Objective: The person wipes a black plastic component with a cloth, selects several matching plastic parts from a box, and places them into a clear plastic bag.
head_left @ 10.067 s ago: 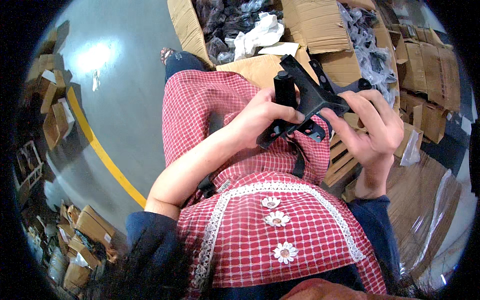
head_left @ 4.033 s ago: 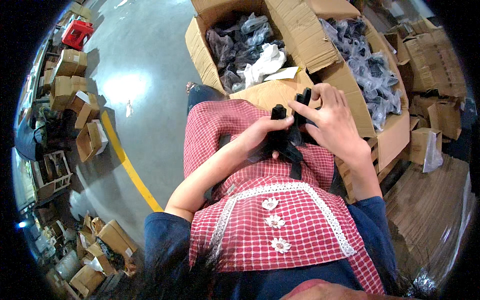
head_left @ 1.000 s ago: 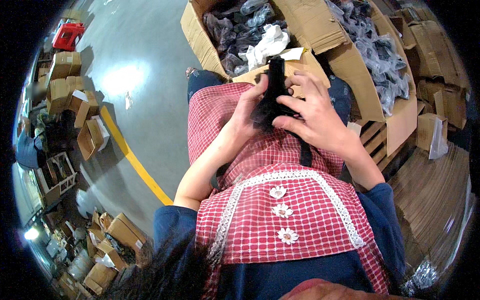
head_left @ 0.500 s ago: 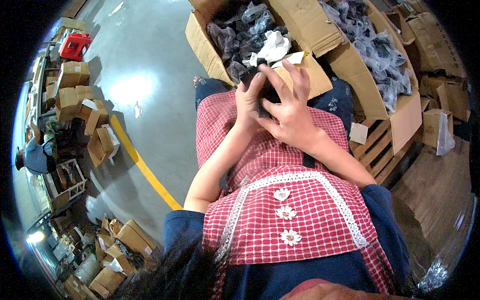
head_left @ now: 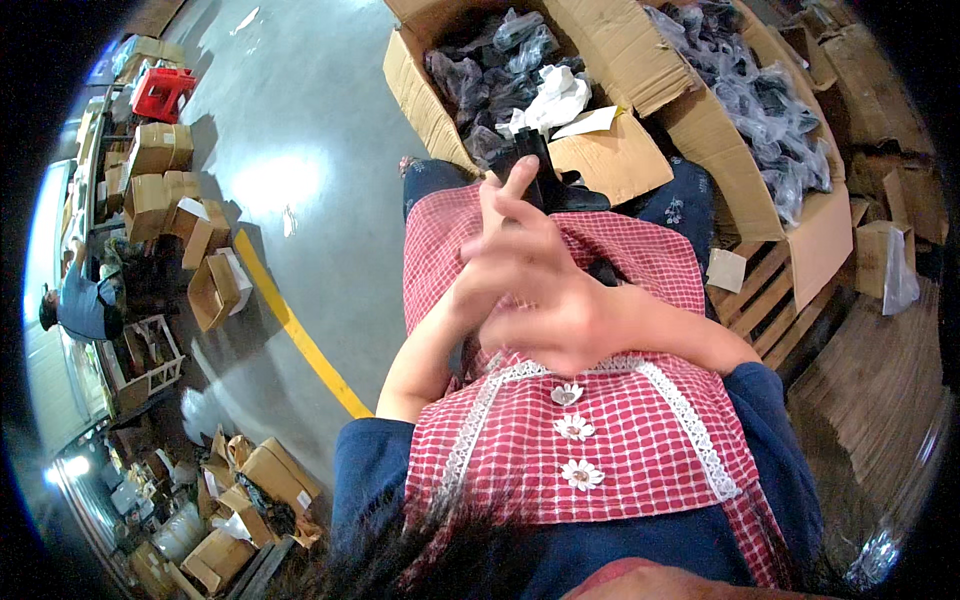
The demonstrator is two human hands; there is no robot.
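A black plastic-looking part (head_left: 545, 185) with an upright end and a curved arm sits over my lap; I cannot make out its exact kind. My left hand (head_left: 490, 235) grips it, with fingertips pressed against its near side. My right hand (head_left: 560, 315) is smeared by motion just below and in front of the left, close to the apron; its fingers are unclear and partly overlap the left hand. Just beyond the part stands an open cardboard box (head_left: 415, 95) of dark items in clear bags, with a crumpled white bag (head_left: 558, 95) and a white paper slip (head_left: 588, 123) on top.
At the right, a second cardboard box (head_left: 815, 260) filled with bagged dark pieces stands on a wooden pallet (head_left: 765, 290). Stacked cartons (head_left: 150, 205) and a red plastic stool (head_left: 162, 93) line the left side, where another person (head_left: 85, 300) is. A yellow line (head_left: 300, 335) marks the floor.
My right hand has come away from the black part and moved down toward my chest. The black part, now less covered, shows more of its shape in my left hand.
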